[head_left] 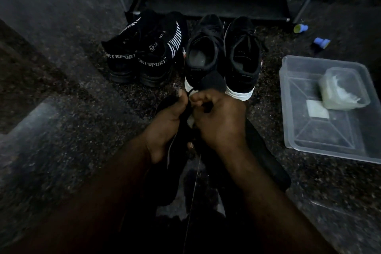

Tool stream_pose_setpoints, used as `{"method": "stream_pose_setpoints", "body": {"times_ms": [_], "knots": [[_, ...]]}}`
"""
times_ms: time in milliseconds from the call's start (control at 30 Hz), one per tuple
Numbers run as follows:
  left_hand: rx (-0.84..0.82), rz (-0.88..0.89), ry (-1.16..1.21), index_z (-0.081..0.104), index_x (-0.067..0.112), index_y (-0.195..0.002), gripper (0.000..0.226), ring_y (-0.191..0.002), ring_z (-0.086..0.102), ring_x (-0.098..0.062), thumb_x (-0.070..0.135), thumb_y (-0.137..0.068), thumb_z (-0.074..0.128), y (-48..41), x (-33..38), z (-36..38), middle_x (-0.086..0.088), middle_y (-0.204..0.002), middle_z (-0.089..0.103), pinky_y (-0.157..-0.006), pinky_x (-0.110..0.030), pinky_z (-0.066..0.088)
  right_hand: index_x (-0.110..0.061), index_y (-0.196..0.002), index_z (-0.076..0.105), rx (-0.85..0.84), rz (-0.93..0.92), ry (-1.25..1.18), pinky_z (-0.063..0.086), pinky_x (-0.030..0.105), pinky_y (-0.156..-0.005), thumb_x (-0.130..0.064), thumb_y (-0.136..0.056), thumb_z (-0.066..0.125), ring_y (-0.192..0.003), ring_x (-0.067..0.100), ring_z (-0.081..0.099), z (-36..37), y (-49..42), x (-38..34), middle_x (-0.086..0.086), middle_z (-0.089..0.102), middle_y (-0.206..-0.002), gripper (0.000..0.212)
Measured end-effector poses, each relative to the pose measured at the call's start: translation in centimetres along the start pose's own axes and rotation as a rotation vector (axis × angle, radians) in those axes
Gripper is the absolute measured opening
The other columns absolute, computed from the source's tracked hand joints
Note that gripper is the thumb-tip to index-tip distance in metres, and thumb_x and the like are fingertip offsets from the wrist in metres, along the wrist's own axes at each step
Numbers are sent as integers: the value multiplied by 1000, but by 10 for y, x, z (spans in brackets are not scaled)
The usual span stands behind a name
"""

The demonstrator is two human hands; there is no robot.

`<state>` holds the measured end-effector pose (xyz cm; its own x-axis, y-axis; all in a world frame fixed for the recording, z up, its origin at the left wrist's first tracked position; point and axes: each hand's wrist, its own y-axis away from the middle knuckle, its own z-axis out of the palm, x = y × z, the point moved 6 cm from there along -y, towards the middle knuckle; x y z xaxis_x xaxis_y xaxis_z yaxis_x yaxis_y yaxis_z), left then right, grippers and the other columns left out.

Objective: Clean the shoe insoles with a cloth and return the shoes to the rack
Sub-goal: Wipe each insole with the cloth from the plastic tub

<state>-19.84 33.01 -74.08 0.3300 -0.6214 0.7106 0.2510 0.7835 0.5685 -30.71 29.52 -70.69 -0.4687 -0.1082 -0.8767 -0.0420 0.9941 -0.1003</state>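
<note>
Low in the middle of the head view, my left hand (pixel 168 128) grips a black insole (pixel 162 179) that hangs down toward me. My right hand (pixel 219 120) is curled round a small white cloth (pixel 191 121) and presses it against the insole's upper end. A second black insole (pixel 266 156) lies on the floor under my right wrist. Two black sneakers with white soles (pixel 221 57) stand just beyond my hands. To their left stands a black pair marked SPORT (pixel 144 51). The black shoe rack (pixel 208 0) is behind both pairs.
A clear plastic tray (pixel 329 142) lies on the dark speckled floor at the right, with a small clear tub (pixel 344 88) inside it. Two small blue caps (pixel 301 28) (pixel 321 43) lie near the rack's right leg. The scene is dim.
</note>
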Motion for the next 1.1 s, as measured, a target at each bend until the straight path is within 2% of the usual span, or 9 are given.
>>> {"method": "stream_pose_setpoints", "body": {"times_ms": [100,200,300,500,633,733,933,1033,1100], "knots": [[7,17,63,78,23,-101,67,-73,66,-18,68,-101,30,-2,0,-10,-7,-94,73,-65,-31,47,-19,-92,78,-106,-27,-56,62,35,-77,-2,-79,71,-77,4,72,15,5,-7,-7,77,-84,22],[23,7,79,72,21,-117,65,-89,63,-24,74,-97,41,-6,-1,-16,-10,-106,71,-77,-36,44,-18,-91,77,-45,-100,-2,61,38,-75,-7,-80,69,-79,9,73,15,6,-9,-6,77,-85,18],[24,9,28,70,22,-122,69,-85,58,-26,79,-90,49,-7,-3,-13,-16,-113,64,-72,-36,39,-21,-94,78,73,-107,58,60,35,-78,-8,-78,69,-82,10,72,9,8,-7,-7,77,-89,23],[-66,-54,-37,72,27,-126,71,-65,71,-24,72,-100,24,0,-4,-2,-11,-94,75,-41,-20,41,-24,-96,79,197,66,84,59,34,-79,-15,-84,72,-81,9,72,-18,-4,13,-8,78,-89,17],[-32,-26,77,78,23,-103,64,-56,68,-17,67,-101,32,0,0,0,-6,-80,74,-43,-22,48,-22,-91,78,36,154,-91,63,36,-74,-10,-80,72,-72,3,73,4,4,7,-9,78,-83,18],[-36,-3,166,79,19,-89,65,-69,72,-19,64,-102,35,1,4,-1,-9,-85,75,-58,-29,57,-20,-91,79,-55,56,-83,61,28,-76,-9,-80,74,-76,-1,72,16,11,-7,-9,78,-83,16],[-59,-17,-4,71,23,-118,67,-55,66,-20,68,-102,25,1,-1,2,-4,-90,76,-39,-18,41,-23,-95,79,104,130,37,62,33,-76,-16,-88,74,-74,4,72,-10,-3,17,-8,78,-86,12],[-90,-32,-15,73,21,-111,70,-51,64,-20,70,-102,24,0,-4,4,-9,-83,75,-39,-19,38,-23,-91,77,121,201,-35,63,35,-71,-14,-86,74,-69,4,73,-16,-4,23,-9,77,-82,12],[-95,-4,51,76,22,-107,67,-59,68,-20,66,-104,26,0,0,5,-8,-86,76,-46,-23,47,-21,-91,76,44,202,-129,63,33,-62,-10,-84,75,-64,6,73,-1,4,13,-7,77,-80,13]]}}
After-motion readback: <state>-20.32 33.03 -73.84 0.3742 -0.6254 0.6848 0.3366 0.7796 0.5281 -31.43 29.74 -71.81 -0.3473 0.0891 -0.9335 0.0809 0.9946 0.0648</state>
